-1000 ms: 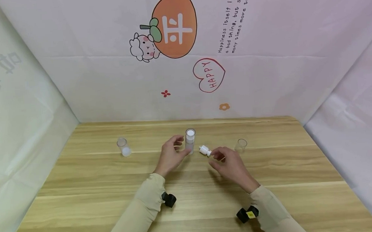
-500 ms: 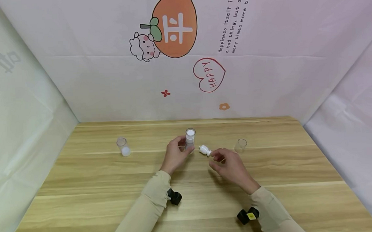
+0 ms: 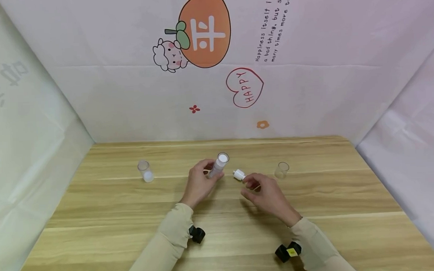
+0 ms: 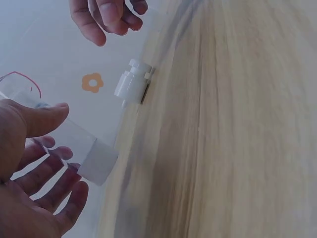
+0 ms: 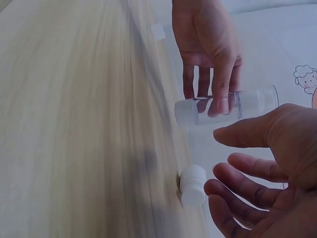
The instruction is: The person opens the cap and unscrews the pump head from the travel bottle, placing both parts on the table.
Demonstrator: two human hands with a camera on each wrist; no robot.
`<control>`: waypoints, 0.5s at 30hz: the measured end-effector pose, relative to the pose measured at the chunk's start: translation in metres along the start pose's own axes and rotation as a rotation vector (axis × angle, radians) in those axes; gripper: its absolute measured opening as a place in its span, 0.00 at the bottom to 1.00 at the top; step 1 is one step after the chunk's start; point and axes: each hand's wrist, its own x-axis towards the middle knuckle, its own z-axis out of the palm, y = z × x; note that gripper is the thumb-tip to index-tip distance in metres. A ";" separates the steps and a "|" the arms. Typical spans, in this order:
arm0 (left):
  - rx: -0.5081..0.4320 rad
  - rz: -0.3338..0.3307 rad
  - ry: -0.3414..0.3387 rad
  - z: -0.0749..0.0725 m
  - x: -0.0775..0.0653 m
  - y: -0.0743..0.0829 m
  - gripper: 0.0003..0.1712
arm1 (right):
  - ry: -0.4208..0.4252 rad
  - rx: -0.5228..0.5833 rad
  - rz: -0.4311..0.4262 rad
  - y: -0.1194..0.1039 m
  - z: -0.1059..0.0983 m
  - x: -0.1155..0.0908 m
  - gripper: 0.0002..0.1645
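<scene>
With my left fingers (image 4: 75, 201) I pinch the bottle (image 3: 220, 163) tilted above the desk (image 3: 97, 221), and I judge it light, stiff and maybe slippery, best taken round its middle, while my right fingers (image 5: 245, 183), relaxed and holding nothing, are near the white piece (image 3: 238, 174).

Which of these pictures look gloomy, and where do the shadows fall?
Head view: bright, with only faint, soft shadows on the wooden tabletop; left wrist view: dimmer and bluish, the clear bottle nearly melting into the pale backdrop; right wrist view: also dim, with blurry dark patches left of the small white piece.
</scene>
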 end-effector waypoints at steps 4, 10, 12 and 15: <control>0.062 0.056 -0.003 -0.009 -0.005 0.003 0.22 | -0.033 0.060 0.003 -0.004 0.003 0.003 0.18; 0.190 0.174 -0.026 -0.019 -0.013 0.010 0.20 | -0.072 0.154 0.011 -0.007 0.009 0.008 0.26; 0.235 0.197 -0.043 -0.022 -0.016 0.013 0.19 | -0.083 0.178 0.021 -0.008 0.010 0.009 0.29; 0.302 0.222 -0.066 -0.026 -0.021 0.017 0.19 | -0.096 0.200 0.039 -0.010 0.011 0.010 0.31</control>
